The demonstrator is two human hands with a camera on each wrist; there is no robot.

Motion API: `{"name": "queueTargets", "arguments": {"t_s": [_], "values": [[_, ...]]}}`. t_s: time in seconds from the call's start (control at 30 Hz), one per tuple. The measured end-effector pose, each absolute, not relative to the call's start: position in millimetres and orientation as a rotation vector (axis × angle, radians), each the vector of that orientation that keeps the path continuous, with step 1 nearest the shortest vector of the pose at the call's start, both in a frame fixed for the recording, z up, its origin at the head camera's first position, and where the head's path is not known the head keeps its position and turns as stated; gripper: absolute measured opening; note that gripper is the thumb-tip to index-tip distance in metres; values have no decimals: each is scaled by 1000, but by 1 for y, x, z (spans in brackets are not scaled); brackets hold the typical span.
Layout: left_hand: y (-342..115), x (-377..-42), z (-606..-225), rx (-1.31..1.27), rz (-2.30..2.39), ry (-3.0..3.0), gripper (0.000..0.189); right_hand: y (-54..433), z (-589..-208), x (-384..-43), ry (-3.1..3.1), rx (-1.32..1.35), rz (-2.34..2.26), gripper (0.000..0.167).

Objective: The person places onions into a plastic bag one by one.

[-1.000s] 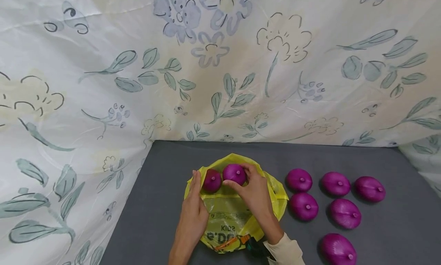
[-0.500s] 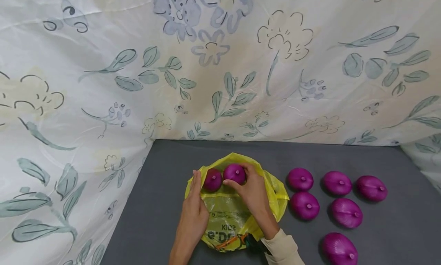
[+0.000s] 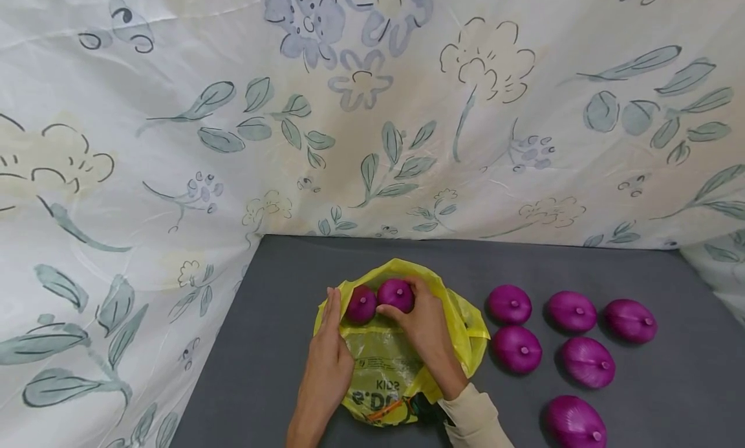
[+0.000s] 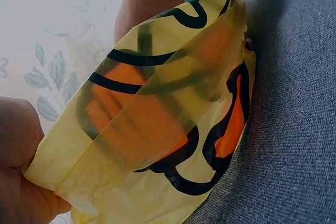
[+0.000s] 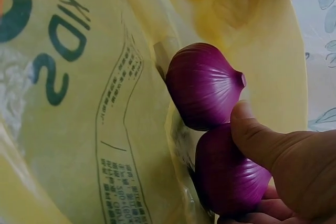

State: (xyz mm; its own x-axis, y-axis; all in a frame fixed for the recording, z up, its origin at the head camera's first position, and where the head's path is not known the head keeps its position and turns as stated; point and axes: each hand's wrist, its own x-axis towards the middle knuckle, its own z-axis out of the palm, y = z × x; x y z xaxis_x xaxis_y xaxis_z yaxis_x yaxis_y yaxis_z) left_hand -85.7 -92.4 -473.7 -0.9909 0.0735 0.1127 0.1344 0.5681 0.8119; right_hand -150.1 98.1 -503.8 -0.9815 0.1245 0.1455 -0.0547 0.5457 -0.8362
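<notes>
A yellow plastic bag (image 3: pixel 384 351) with dark lettering lies on its side in the head view, its mouth facing the far side. At the mouth's left edge, my left hand (image 3: pixel 327 364) holds the bag's film, the bag's edge meeting my hand (image 4: pixel 23 166) in the left wrist view. My right hand (image 3: pixel 431 322) grips a purple onion (image 3: pixel 396 295) with thumb and fingers inside the mouth. Beside it sits a second purple onion (image 3: pixel 361 304); the two touch in the right wrist view, where my right thumb (image 5: pixel 257 135) presses on the held onion (image 5: pixel 226 177).
Several more purple onions stand to the right of the bag, among them a near one (image 3: pixel 575 423) and a far right one (image 3: pixel 630 321). Dark grey cloth (image 3: pixel 256 344) covers the table. A floral curtain (image 3: pixel 361 144) hangs along its back and left sides.
The held onion and my right hand have stayed almost in place in the bag's mouth. The whole head view has shifted slightly.
</notes>
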Motion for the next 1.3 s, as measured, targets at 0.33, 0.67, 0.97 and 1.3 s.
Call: {"name": "queueTargets", "arguments": {"t_s": [0.33, 0.67, 0.97, 1.3], "values": [[-92, -85, -476, -184, -1411, -2722, 76, 93, -507, -148, -2610, -50, 1435, 80], [-91, -86, -474, -197, -1403, -2713, 76, 89, -506, -146, -2622, -32, 1426, 80], [-89, -86, -472, -205, -1371, -2704, 75, 88, -502, -143, -2634, 0, 1406, 83], [-92, -85, -470, -174, -1380, -2731, 78, 98, -482, -134, -2705, -7, 1309, 90]]}}
